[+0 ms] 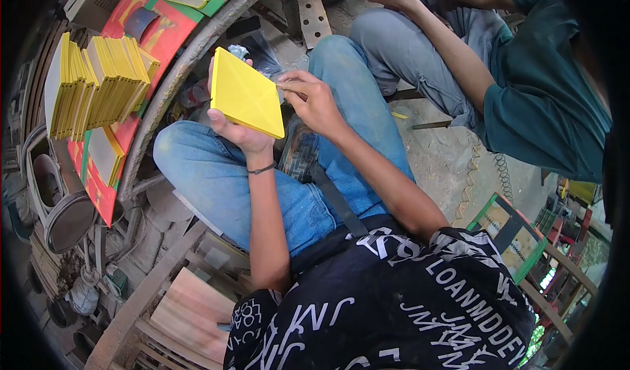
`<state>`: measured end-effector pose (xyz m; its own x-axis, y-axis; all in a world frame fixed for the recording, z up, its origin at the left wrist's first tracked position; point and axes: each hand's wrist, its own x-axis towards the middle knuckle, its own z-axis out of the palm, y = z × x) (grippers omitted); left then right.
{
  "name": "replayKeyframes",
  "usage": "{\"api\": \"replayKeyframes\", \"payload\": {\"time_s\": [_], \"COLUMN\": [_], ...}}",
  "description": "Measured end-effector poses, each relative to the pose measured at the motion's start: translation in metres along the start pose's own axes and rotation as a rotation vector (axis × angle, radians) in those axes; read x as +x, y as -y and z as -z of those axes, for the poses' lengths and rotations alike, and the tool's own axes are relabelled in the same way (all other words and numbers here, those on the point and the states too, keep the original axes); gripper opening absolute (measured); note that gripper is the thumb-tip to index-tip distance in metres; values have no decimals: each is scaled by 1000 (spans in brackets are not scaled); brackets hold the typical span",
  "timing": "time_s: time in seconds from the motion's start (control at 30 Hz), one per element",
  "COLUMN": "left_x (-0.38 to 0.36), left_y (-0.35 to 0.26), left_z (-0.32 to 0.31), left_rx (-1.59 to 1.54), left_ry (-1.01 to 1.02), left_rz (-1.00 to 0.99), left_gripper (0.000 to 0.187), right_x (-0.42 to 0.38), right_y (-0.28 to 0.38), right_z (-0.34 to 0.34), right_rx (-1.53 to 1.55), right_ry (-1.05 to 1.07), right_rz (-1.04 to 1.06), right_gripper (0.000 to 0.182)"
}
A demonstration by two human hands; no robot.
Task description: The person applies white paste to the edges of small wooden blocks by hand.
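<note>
A square yellow panel (246,94) is tilted above my lap, its flat face toward me. My left hand (246,133) grips it from below and behind, thumb on the near left edge and the other fingers mostly hidden. At the panel's right edge is my right hand (312,101), with thumb and fingers pinched together. Whatever those fingers hold, if anything, is too small to make out. Many similar yellow-edged panels (108,71) stand in a leaning row to the left.
The row rests on a red and green board (105,199) on a rough-edged table. Another person in a dark green shirt (541,101) sits close on my right. Coiled springs (504,176) lie on the floor, near a green-framed board (508,235).
</note>
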<state>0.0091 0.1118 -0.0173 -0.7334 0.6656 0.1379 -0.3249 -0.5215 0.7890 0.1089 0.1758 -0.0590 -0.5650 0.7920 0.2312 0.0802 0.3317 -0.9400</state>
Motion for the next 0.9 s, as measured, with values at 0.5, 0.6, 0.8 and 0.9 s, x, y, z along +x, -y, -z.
{"api": "replayKeyframes", "payload": {"time_s": [0.5,0.6,0.8,0.9], "left_x": [3,5,2,1], "left_y": [12,16,15,15], "left_z": [4,3,10,7], "left_rx": [-5,139,93,337], "left_ry": [-39,-39,-22,17], "left_rz": [-45,-129,-88,-212], "left_gripper": [74,73,71,71], "right_x": [-7,-9,-14,-16], "right_y": [13,22,51,60], "right_z": [-10,-13,-9,-7], "right_rx": [23,4,-65,-56], "right_ry": [-36,-52,-3,-12], "right_rz": [68,83,148,147], "right_gripper": [19,19,20,20]}}
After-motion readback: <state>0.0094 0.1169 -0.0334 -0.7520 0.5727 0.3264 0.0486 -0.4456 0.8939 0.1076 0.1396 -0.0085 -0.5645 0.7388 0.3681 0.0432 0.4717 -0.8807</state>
